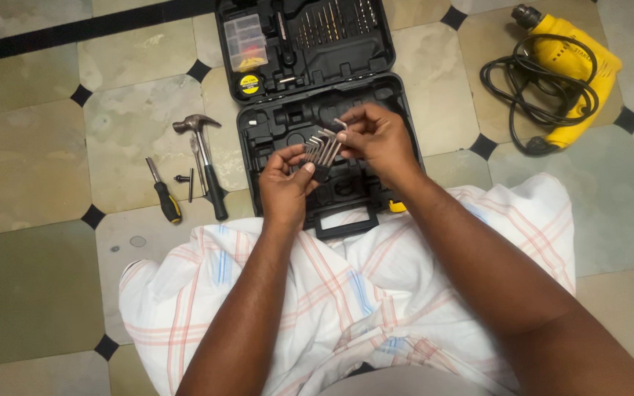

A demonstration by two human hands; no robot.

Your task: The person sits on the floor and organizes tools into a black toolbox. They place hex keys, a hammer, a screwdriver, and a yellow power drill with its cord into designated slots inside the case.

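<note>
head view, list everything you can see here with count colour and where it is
hex keys: one set, silver, held in both hands above the case
tool case: one, black, open on the floor ahead
drill bits: one row, in the case lid
tape measure: one, yellow and black, in the lid
hammer: one, black grip, left of case
screwdriver: one, black and yellow, left of hammer
drill: one, yellow, corded, top right
floor: tiled, beige with black diamonds
cloth: white checked, over the lap
left hand: holds the set
right hand: pinches one key
</note>
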